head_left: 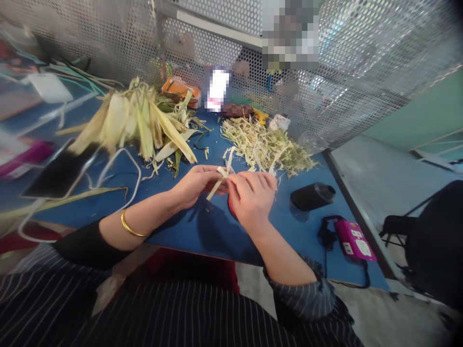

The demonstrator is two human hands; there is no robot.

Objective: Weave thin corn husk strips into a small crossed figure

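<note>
Pale strips of corn husk [223, 172] cross one another between my two hands, above the blue table. My left hand [198, 184] has its fingers closed on the strips from the left side. From the right, my right hand [254, 195] pinches the same strips, its fingertips close to the left ones. Part of a red round-edged object [231, 206] shows beneath my right hand; the rest is hidden. Just beyond my hands lies a heap of shredded husk strips [267, 142]. A pile of whole, dry corn husks [133, 120] is farther to the left.
A perforated metal screen [202, 43] borders the table's back. Right of my hands lie a black cylinder [311, 196] and a magenta box [356, 239] with a black cable. To the left are a dark flat device [60, 171] and a white cable [135, 168]. A bright-screened phone [218, 89] stands behind.
</note>
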